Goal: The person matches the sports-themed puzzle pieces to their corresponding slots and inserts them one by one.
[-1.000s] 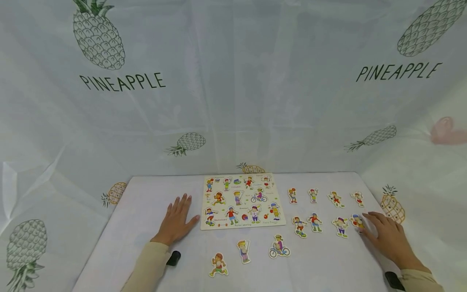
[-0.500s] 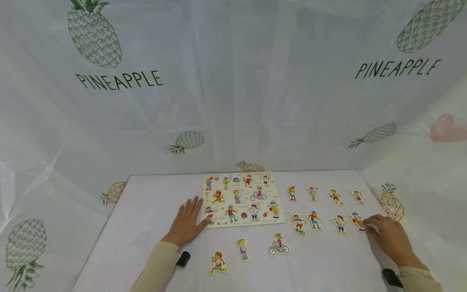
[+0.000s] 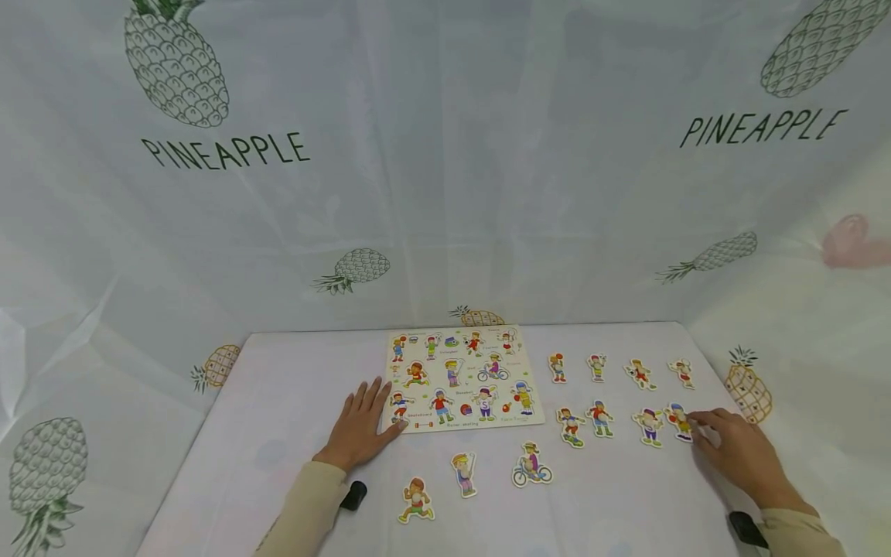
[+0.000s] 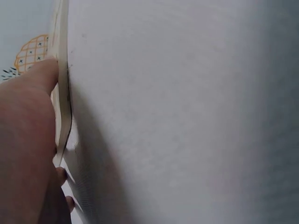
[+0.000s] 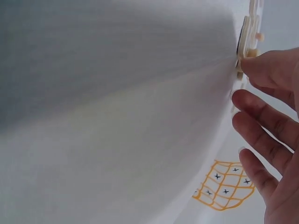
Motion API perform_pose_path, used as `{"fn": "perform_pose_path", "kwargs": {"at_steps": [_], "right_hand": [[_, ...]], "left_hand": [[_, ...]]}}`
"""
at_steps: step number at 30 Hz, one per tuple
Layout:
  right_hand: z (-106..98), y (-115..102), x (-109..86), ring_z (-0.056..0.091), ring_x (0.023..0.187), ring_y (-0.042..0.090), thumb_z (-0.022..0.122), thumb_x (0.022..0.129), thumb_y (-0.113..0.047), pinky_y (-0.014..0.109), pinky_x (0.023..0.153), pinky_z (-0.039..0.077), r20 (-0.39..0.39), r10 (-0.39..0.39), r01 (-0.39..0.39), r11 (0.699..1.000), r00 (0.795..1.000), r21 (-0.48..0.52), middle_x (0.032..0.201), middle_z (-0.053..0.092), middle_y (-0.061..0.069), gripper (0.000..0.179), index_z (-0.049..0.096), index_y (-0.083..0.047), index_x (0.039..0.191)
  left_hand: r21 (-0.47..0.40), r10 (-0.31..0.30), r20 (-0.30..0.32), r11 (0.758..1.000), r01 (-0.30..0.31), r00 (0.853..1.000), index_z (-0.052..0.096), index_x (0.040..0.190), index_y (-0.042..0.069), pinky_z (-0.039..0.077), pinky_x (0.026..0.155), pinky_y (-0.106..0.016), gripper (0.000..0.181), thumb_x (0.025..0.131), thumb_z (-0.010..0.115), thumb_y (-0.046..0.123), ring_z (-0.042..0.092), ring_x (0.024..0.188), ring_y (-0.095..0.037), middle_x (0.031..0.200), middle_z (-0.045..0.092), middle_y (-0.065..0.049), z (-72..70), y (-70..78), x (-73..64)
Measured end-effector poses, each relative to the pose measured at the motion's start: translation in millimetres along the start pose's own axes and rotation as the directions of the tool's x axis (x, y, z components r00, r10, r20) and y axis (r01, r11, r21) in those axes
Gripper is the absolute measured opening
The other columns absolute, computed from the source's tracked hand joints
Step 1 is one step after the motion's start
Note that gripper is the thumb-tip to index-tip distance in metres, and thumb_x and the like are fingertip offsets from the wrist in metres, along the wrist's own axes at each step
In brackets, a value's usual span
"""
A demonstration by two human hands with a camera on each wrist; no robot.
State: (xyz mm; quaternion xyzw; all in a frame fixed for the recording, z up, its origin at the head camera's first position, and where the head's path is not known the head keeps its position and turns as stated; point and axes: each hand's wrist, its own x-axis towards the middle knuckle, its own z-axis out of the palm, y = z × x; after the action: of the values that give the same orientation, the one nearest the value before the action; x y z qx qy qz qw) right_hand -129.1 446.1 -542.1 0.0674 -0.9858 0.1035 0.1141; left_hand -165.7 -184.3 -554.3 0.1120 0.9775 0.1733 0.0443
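Observation:
A cream puzzle board (image 3: 431, 425) printed with sports figures lies at the back middle of the table. My left hand (image 3: 358, 429) lies flat along its left edge, thumb over the lower left corner; the left wrist view shows the thumb (image 4: 44, 74) against the board's side (image 4: 64, 93). On the right, thumb and fingertips of my right hand (image 3: 738, 456) touch the right side of a puzzle piece (image 3: 678, 422), a figure in a blue cap. In the right wrist view the other fingers (image 5: 264, 135) are spread and gently bent. A baseball figure piece (image 3: 649, 428) lies just left of it.
Several figure pieces form rows right of the board, among them a soccer player (image 3: 639, 374) and a skateboarder (image 3: 571, 428). Nearer lie a runner piece (image 3: 416, 501), a golfer piece (image 3: 464, 474) and a cyclist piece (image 3: 532, 465). A pineapple-print sheet (image 3: 445, 193) hangs behind the table.
My left hand has slid right, up against the board. The blue-capped piece has turned a little and shifted slightly left under my right fingertips. The view has tilted slightly.

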Motion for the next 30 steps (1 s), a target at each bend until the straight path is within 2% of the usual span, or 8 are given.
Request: {"fn": "perform_pose_path", "kwargs": {"at_steps": [7,16,19,23,27,30], "right_hand": [[5.0,-2.4,3.2,0.067,0.074,0.034,0.087,0.079,-0.005,0.048,0.060,0.052,-0.032,-0.037,0.037,0.999,0.999,0.001,0.094,0.071,0.019,0.031,0.076,0.005,0.106],[3.6,-5.4,8.3,0.064,0.069,0.025,0.089,0.076,0.000,0.038,0.056,0.049,-0.025,-0.062,0.062,0.998,0.998,0.016,0.086,0.071,0.009,0.023,0.079,0.003,0.096],[4.5,-5.3,11.8,0.064,0.071,0.026,0.088,0.077,0.000,0.039,0.058,0.049,-0.026,-0.066,0.067,0.998,0.997,0.018,0.085,0.071,0.006,0.019,0.078,0.000,0.093],[7.1,-4.0,16.5,0.065,0.074,0.031,0.087,0.078,0.001,0.047,0.062,0.051,-0.039,-0.085,0.085,0.996,0.996,-0.002,0.085,0.071,0.007,0.016,0.077,-0.001,0.091],[7.6,-3.7,18.2,0.064,0.075,0.035,0.088,0.076,0.002,0.053,0.063,0.051,-0.089,-0.114,0.113,0.993,0.989,-0.018,0.085,0.070,0.009,0.018,0.075,0.000,0.089],[5.7,-6.8,19.3,0.063,0.075,0.035,0.090,0.073,0.003,0.053,0.062,0.052,-0.138,-0.145,0.143,0.989,0.980,-0.024,0.085,0.069,0.009,0.021,0.075,0.000,0.088]], "left_hand": [[0.007,0.004,0.009,1.000,-0.004,1.000,0.034,0.164,0.001,0.018,0.128,-0.064,0.086,0.101,0.068,0.048,0.022,0.159,-0.048,0.172,0.027,-0.023,0.1,1.6,-2.0],[0.008,0.011,0.016,1.000,-0.011,1.000,0.034,0.164,0.002,0.018,0.128,-0.064,0.086,0.101,0.068,0.048,0.022,0.159,-0.047,0.172,0.027,-0.022,2.8,0.2,-0.1],[0.007,0.012,0.012,1.000,-0.012,1.000,0.034,0.164,0.002,0.018,0.128,-0.064,0.086,0.101,0.068,0.049,0.021,0.159,-0.047,0.172,0.026,-0.022,3.4,-1.1,0.8],[0.001,0.013,0.010,1.000,-0.013,1.000,0.033,0.165,0.002,0.017,0.128,-0.064,0.087,0.101,0.068,0.049,0.020,0.159,-0.047,0.173,0.025,-0.023,3.8,-2.9,1.5],[-0.010,0.029,-0.007,1.000,-0.029,1.000,0.034,0.164,0.001,0.017,0.128,-0.065,0.087,0.100,0.067,0.050,0.020,0.159,-0.049,0.172,0.026,-0.024,4.0,-4.2,0.5],[-0.010,0.045,-0.025,0.999,-0.046,0.999,0.033,0.164,0.000,0.017,0.127,-0.066,0.088,0.100,0.066,0.052,0.021,0.158,-0.050,0.171,0.026,-0.025,4.2,-5.2,-1.2]]}}
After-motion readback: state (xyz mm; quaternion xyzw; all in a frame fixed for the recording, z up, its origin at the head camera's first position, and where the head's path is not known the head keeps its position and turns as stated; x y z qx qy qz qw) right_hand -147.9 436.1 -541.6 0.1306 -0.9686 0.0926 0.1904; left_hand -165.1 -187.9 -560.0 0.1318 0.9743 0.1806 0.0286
